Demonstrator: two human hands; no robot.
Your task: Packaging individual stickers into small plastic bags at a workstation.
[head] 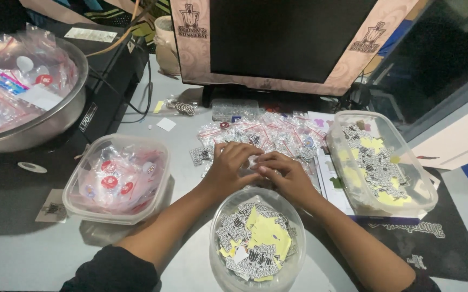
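Biggest thing in view is the dark monitor (pixel 293 38), well beyond both hands, with the grey table (pixel 23 254) under everything. Far off to the left of the left hand (pixel 228 170) sits a metal bowl (pixel 55 116) heaped with bagged items; nearer, just left of that forearm, a clear tub (pixel 90 208) holds bags with red and white round pieces. To the right of the right hand (pixel 288 176) stands a long clear tub (pixel 417 178) of black-and-white and yellow stickers, and right below both wrists a round tub (pixel 217 238) holds more of the same stickers. Just past the fingertips lies a spread of small zip bags (pixel 277 132) with red seal lines. The two hands meet fingertip to fingertip, curled together over one small clear bag (pixel 256 160) that rests on the table between them, at the near edge of the spread; how firmly the fingers pinch it I cannot tell, since the knuckles hide the tips. Judged from this, the step is fine work on that bag's mouth, and it would go best with the wrists resting low, the bag held flat by one hand while the other works along the seal, and the forearms kept clear of the round tub's rim so that it is not tipped.
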